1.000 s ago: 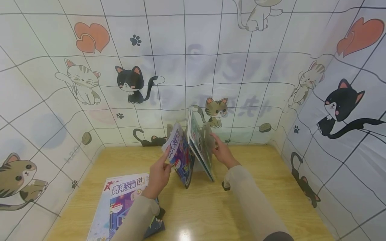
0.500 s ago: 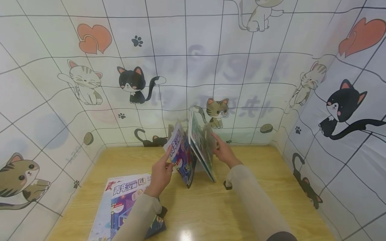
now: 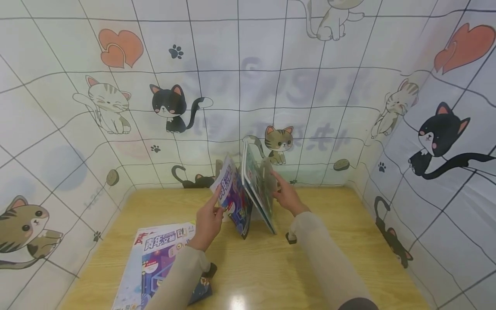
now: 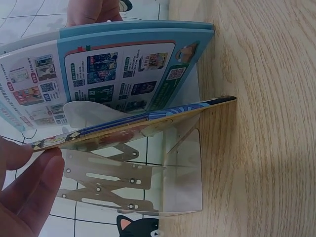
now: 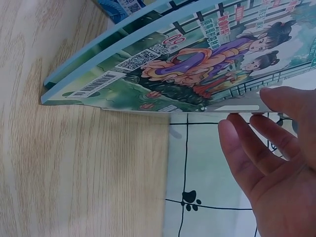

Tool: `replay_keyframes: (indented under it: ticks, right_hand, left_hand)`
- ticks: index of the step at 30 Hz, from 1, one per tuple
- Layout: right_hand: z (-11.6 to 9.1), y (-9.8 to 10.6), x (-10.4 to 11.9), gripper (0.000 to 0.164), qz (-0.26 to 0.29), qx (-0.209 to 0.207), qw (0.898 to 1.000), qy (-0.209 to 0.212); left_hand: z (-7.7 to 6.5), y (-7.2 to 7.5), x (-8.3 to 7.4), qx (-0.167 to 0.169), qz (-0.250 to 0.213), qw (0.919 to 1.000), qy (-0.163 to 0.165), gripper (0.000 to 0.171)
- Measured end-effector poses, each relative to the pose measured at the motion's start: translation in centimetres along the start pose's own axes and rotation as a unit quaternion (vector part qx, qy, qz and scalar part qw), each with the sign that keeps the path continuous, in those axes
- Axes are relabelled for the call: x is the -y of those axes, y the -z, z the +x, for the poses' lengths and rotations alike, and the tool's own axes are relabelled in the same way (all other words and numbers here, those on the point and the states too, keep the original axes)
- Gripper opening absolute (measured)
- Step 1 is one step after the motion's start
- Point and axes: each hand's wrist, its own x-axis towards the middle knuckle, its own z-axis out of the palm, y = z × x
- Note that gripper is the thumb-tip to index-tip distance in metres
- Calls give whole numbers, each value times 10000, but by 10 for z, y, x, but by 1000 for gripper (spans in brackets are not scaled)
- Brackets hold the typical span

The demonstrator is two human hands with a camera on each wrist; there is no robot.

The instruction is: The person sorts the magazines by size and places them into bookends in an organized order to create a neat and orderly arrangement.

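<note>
My left hand (image 3: 207, 224) pinches the outer edge of a thin purple magazine (image 3: 234, 200) between thumb and fingers. That magazine stands tilted on its edge inside a metal expanding bookend (image 4: 182, 185), whose crossed slats show in the left wrist view. Beside it, several magazines with pale blue spines (image 4: 128, 74) lean together against the bookend's right end plate. My right hand (image 3: 287, 196) grips this end plate (image 5: 237, 107), thumb on the inner side and fingers outside. An illustrated green cover (image 5: 197, 64) faces the plate in the right wrist view.
Two or more magazines (image 3: 160, 245) lie flat and overlapping at the table's left front, partly under my left forearm. The wooden table (image 3: 255, 275) meets a cat-patterned cloth wall (image 3: 217, 99) at the back and both sides.
My left hand has shifted slightly right and away from me, and the purple magazine's lower near corner has moved a little farther back. The right hand keeps its place on the end plate.
</note>
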Motion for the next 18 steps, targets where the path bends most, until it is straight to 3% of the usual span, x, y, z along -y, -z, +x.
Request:
replay_keyframes:
  ticks: [18]
  right_hand:
    - [-1, -2, 1, 78, 60, -73, 9999, -45]
  left_hand:
    - [7, -8, 6, -91, 132, 9997, 161, 84]
